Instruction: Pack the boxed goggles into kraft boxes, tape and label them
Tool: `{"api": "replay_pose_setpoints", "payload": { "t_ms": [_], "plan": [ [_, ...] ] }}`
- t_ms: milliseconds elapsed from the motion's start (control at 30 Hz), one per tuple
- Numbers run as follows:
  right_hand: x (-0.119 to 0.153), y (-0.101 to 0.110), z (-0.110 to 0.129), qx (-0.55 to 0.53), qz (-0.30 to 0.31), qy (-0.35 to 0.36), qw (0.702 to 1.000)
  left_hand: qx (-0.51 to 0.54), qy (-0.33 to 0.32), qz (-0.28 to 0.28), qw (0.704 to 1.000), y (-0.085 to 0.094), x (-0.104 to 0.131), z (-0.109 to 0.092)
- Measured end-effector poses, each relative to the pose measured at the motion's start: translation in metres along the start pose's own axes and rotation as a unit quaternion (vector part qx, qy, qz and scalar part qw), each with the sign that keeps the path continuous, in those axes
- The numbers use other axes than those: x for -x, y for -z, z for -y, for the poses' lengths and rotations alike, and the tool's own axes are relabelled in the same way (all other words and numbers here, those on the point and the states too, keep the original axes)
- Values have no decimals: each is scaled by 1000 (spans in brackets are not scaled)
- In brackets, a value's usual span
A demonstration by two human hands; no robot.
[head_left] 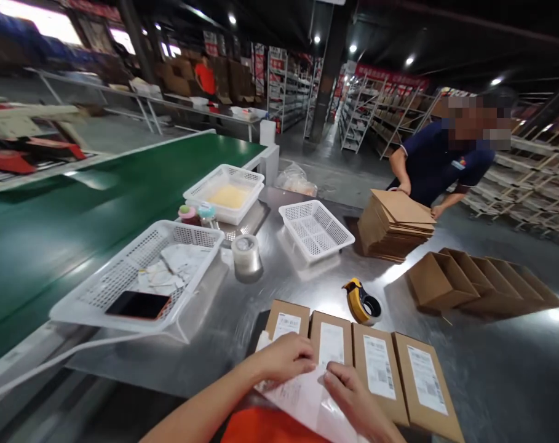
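Observation:
A thin, whitish sheet of labels or backing paper [304,400] lies slanted below my hands, its lower end at the bottom edge of the view. My left hand [286,357] is closed over its upper edge, fingers curled under. On its right side my right hand [353,394] pinches it between thumb and forefinger. Just beyond stand several sealed cardboard boxes in a row, each with a white shipping label; one such box [360,344] is right past my right hand. My hands and the sheet partly cover the two left boxes.
A yellow tape dispenser [362,303] lies past the boxes. White baskets, one basket [316,231] mid-table and another [187,307] holding a phone [138,305], stand beyond. Tape rolls [245,253] sit between. Right are open boxes [473,283]; a co-worker [438,157] handles flat cardboard [394,224]. A green conveyor [136,178] runs left.

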State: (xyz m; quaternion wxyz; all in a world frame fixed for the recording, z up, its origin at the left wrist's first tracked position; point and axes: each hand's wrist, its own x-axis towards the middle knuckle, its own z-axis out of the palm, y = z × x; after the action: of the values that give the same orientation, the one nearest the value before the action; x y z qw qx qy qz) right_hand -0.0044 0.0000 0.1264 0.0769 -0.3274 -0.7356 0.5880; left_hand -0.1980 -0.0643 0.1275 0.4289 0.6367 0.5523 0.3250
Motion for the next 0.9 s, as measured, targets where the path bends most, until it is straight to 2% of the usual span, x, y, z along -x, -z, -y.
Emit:
{"api": "replay_pose_setpoints", "payload": {
  "t_ms": [67, 100, 167, 233, 300, 367, 433, 567, 700, 733, 767, 800, 833, 867, 900],
  "plan": [
    [-3, 1, 1, -7, -36, 16, 999, 143, 35, -91, 985, 4, 4, 5],
    [-4, 4, 3, -16, -70, 23, 997, 207, 52, -156, 964, 8, 6, 9],
    [-7, 13, 6, -32, -169, 31, 985, 295, 78, -294, 906, 18, 11, 19],
    [-10, 19, 9, -35, -252, 39, 966, 335, 95, -405, 845, 28, 17, 31],
    [-14, 17, 12, -31, -258, 64, 963, 383, 105, -489, 777, 33, 22, 40],
    [-21, 2, 14, -26, -199, 90, 975, 428, 110, -532, 722, 31, 25, 43],
    [-31, -21, 15, -26, -158, 88, 983, 465, 114, -544, 689, 23, 26, 41],
    [-51, -62, 17, -67, -149, 52, 985, 510, 128, -540, 657, 5, 26, 38],
    [-53, -76, 16, -63, -104, 47, 991, 515, 158, -550, 638, 4, 36, 45],
    [-52, -76, 15, -47, -102, 49, 993, 481, 165, -567, 648, 6, 41, 45],
    [-51, -75, 15, -22, -101, 54, 993, 411, 170, -587, 676, 9, 47, 44],
    [-50, -74, 15, 11, -93, 63, 994, 308, 167, -593, 725, 12, 53, 42],
    [-49, -73, 15, 47, -73, 74, 993, 183, 155, -568, 787, 16, 59, 38],
    [-49, -73, 17, 79, -45, 85, 992, 55, 131, -504, 852, 19, 65, 34],
    [-48, -72, 19, 103, -12, 93, 990, -50, 101, -406, 907, 23, 69, 29]
  ]
}}
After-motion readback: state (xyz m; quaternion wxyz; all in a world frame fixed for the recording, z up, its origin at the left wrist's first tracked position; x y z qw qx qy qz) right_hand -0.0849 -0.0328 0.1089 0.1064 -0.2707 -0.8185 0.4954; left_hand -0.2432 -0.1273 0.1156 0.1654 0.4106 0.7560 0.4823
